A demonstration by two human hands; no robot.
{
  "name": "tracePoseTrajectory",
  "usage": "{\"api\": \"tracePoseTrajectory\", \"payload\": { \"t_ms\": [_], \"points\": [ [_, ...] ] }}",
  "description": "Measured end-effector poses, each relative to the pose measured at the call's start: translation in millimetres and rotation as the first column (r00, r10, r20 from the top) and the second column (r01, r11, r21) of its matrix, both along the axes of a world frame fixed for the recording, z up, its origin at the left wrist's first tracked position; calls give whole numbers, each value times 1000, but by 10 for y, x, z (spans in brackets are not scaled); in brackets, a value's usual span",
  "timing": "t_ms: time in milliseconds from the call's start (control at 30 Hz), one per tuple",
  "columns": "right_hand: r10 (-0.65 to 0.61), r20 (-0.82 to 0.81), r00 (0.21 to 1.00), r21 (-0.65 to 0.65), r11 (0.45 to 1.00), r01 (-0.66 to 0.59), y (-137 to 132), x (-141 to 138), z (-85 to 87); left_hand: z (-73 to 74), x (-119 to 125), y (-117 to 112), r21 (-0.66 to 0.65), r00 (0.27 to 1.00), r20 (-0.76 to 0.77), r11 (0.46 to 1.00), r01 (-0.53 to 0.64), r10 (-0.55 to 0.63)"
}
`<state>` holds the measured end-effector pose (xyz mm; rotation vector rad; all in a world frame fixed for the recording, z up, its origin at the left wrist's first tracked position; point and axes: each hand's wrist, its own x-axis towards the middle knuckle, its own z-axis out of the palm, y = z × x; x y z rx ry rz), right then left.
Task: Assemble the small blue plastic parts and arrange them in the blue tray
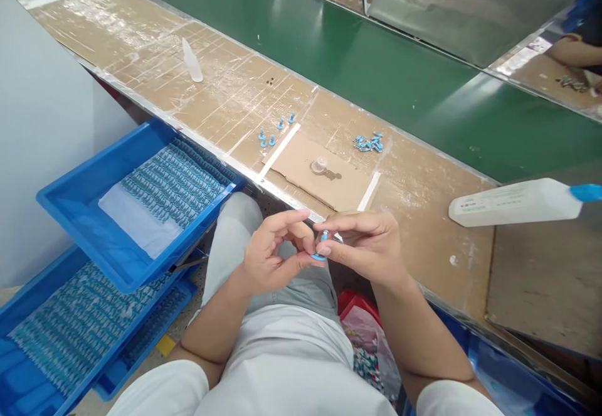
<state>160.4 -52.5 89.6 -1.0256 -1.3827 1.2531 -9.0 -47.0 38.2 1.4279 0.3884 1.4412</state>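
My left hand (273, 253) and my right hand (371, 246) meet in front of my lap at the table's near edge. Between their fingertips is a small blue piece (318, 256) with a round disc base and a short upright stem. The left thumb and finger pinch its disc side. At the stem, the right thumb and fingers close on it, and what else they may hold there is hidden. Just beyond lies a cardboard sheet (301, 177) with a small clear cup (318, 164) on it and a wet stain beside the cup.
Several blue stemmed pieces (271, 140) stand left of the cardboard; a pile of blue parts (369, 143) lies right. A white bottle (517, 204) lies tilted at right, a squeeze bottle (192, 61) stands far left. Blue trays (136, 278) hold rows of parts. Behind runs a green belt (301, 46).
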Motion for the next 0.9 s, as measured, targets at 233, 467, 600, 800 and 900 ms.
{"api": "tracePoseTrajectory", "payload": {
  "t_ms": [233,467,600,800,900],
  "points": [
    [89,-63,994,2,996,-89,-5,6,-42,23,-14,-78,-159,996,28,984,85,-82],
    [5,-26,1000,22,1000,-5,-7,-19,-20,24,24,-60,-88,997,41,994,-62,65],
    [-265,-46,963,58,962,267,-38,-57,-71,25,167,-36,-245,929,105,915,-321,354],
    [-437,-50,898,213,874,437,-93,-149,-186,-37,296,-110,-463,917,75,828,-316,392],
    [-475,-55,878,263,842,472,-111,-199,-247,-57,311,-152,-508,912,66,800,-319,405]
  ]
}}
